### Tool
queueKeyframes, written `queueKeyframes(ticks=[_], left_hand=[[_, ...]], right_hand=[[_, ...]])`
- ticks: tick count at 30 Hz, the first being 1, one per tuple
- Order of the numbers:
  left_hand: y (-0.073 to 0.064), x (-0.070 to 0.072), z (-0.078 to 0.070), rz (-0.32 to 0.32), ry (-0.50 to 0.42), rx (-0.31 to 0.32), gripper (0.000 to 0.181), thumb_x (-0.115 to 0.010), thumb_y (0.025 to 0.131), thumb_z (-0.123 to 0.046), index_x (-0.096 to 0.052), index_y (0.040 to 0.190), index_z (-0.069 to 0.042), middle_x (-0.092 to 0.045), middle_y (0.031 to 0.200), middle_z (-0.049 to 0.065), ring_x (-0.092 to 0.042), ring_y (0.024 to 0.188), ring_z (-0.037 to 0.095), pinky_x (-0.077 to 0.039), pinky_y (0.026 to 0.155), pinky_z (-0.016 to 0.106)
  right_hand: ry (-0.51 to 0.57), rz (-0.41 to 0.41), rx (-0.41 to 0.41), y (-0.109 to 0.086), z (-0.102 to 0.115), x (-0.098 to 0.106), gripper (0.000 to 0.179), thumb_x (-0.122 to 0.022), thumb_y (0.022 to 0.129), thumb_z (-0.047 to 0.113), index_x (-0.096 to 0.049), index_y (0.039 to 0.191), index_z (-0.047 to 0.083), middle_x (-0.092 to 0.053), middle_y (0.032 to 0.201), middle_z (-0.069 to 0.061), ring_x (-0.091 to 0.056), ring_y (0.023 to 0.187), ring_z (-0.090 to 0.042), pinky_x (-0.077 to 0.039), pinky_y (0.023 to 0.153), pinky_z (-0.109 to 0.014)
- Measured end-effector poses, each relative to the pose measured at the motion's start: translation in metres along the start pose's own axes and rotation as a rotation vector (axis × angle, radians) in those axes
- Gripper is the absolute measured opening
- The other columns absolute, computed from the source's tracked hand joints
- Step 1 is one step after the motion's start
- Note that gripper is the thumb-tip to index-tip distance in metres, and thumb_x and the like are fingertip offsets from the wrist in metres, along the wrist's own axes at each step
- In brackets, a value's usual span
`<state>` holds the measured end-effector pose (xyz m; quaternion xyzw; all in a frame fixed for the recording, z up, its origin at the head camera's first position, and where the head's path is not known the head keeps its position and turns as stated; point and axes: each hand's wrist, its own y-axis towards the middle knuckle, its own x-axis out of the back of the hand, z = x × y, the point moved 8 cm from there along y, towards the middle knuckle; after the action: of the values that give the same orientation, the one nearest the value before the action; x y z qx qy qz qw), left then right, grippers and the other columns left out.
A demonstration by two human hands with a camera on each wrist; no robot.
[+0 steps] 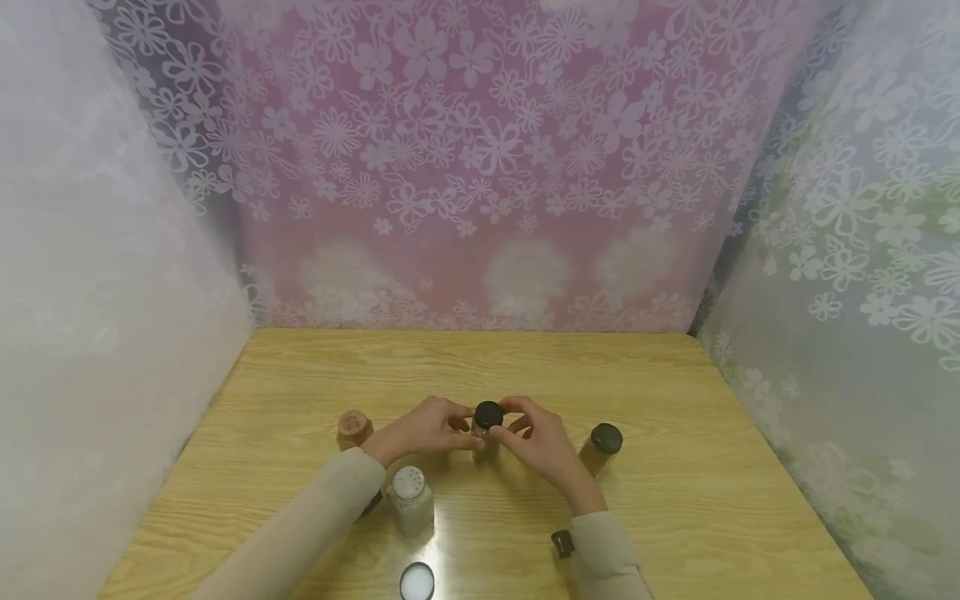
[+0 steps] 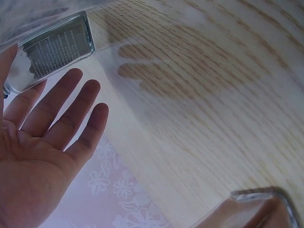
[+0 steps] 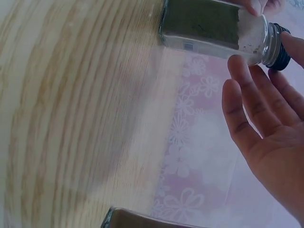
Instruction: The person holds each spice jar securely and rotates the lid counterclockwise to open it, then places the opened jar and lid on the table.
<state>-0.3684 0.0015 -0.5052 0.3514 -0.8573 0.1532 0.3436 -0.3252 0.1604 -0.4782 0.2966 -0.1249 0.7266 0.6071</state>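
A clear glass spice jar (image 3: 204, 26) with a black screw lid (image 1: 489, 414) stands upright on the table between both hands. Dark greenish powder fills its lower part, and small print shows on its side in the left wrist view. My left hand (image 1: 429, 429) pinches the jar's body between thumb and index finger, the other fingers spread out. My right hand (image 1: 546, 446) holds the black lid between thumb and index finger, its remaining fingers loosely extended. Whether the lid is loose on the thread, I cannot tell.
Beside the right wrist stands another dark-lidded jar (image 1: 600, 448). A jar with a brown top (image 1: 354, 425) and a white-topped shaker (image 1: 411, 500) flank the left forearm. Nearer lie a round white-lined cap (image 1: 417, 581) and a small black cap (image 1: 562, 543). Floral curtains (image 1: 480, 167) enclose the wooden table (image 1: 675, 392).
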Motion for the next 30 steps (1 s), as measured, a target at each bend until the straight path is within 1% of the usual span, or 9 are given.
queueKeyframes(ticks=[3, 8, 15, 19, 24, 30], left_hand=[[0.000, -0.001, 0.001, 0.001, -0.002, 0.008, 0.067, -0.069, 0.088, -0.055, -0.057, 0.141, -0.015, -0.064, 0.133, 0.005, -0.069, 0.109, 0.019, -0.057, 0.088, 0.033], [0.000, -0.003, 0.002, 0.002, -0.007, 0.003, 0.066, -0.069, 0.089, -0.055, -0.057, 0.141, -0.017, -0.066, 0.130, 0.004, -0.069, 0.108, 0.018, -0.057, 0.088, 0.033], [0.001, -0.001, 0.001, -0.003, -0.005, -0.007, 0.066, -0.069, 0.089, -0.054, -0.057, 0.141, -0.016, -0.065, 0.131, 0.005, -0.069, 0.109, 0.022, -0.057, 0.088, 0.033], [0.001, 0.000, 0.000, -0.011, 0.010, -0.001, 0.068, -0.070, 0.089, -0.055, -0.058, 0.141, -0.013, -0.068, 0.127, 0.007, -0.069, 0.107, 0.021, -0.057, 0.087, 0.033], [0.000, 0.001, -0.001, -0.010, 0.016, 0.002, 0.067, -0.070, 0.089, -0.053, -0.058, 0.140, -0.012, -0.068, 0.126, 0.008, -0.069, 0.107, 0.022, -0.057, 0.087, 0.035], [-0.001, 0.000, -0.001, -0.009, 0.012, -0.008, 0.065, -0.069, 0.090, -0.053, -0.058, 0.140, -0.014, -0.068, 0.127, 0.006, -0.069, 0.109, 0.024, -0.057, 0.088, 0.035]], right_hand=[[0.004, 0.009, 0.010, -0.001, 0.002, -0.001, 0.044, -0.073, 0.091, 0.036, -0.059, 0.131, 0.025, -0.064, 0.124, 0.005, -0.065, 0.088, -0.010, -0.055, 0.076, -0.030], [0.019, 0.019, 0.017, -0.001, 0.005, -0.003, 0.046, -0.074, 0.091, 0.034, -0.059, 0.134, 0.025, -0.062, 0.121, 0.004, -0.063, 0.087, -0.014, -0.053, 0.074, -0.029], [-0.014, -0.006, 0.014, 0.002, 0.005, -0.004, 0.049, -0.074, 0.091, 0.037, -0.059, 0.135, 0.020, -0.063, 0.119, 0.003, -0.063, 0.086, -0.013, -0.053, 0.072, -0.027], [-0.015, -0.029, 0.001, 0.002, 0.006, -0.002, 0.055, -0.076, 0.088, 0.040, -0.057, 0.133, 0.016, -0.065, 0.121, 0.000, -0.064, 0.084, -0.011, -0.054, 0.068, -0.026], [-0.017, -0.032, -0.007, 0.001, 0.009, -0.002, 0.048, -0.077, 0.088, 0.040, -0.058, 0.125, 0.017, -0.065, 0.121, -0.001, -0.064, 0.083, -0.011, -0.054, 0.062, -0.026], [-0.022, -0.016, 0.006, 0.000, 0.011, -0.004, 0.049, -0.074, 0.090, 0.039, -0.059, 0.131, 0.017, -0.063, 0.120, 0.002, -0.063, 0.083, -0.014, -0.053, 0.064, -0.026]])
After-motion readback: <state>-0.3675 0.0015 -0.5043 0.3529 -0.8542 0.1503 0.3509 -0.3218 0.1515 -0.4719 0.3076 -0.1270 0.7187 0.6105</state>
